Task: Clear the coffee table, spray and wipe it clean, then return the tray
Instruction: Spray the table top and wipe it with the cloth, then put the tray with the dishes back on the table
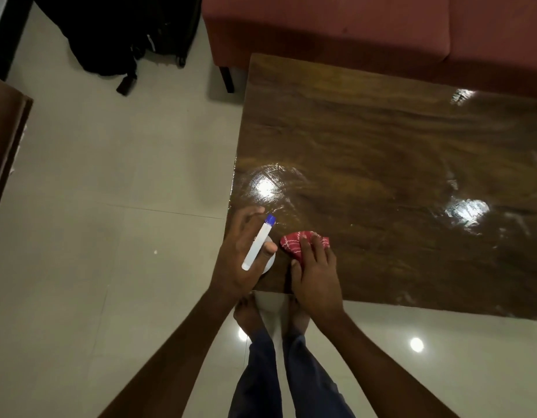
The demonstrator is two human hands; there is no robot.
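At the table (382,140) corner, left hand (237,260) grips sprayer (258,243), right hand (317,279) presses cloth (293,243).

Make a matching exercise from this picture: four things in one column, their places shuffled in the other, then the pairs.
Things
1 spray bottle
2 red cloth
3 black bag
4 sofa

Places
A beyond the far edge of the table
B on the floor, upper left
C held in the left hand
D on the table, under the right hand

Pairs: 1-C, 2-D, 3-B, 4-A
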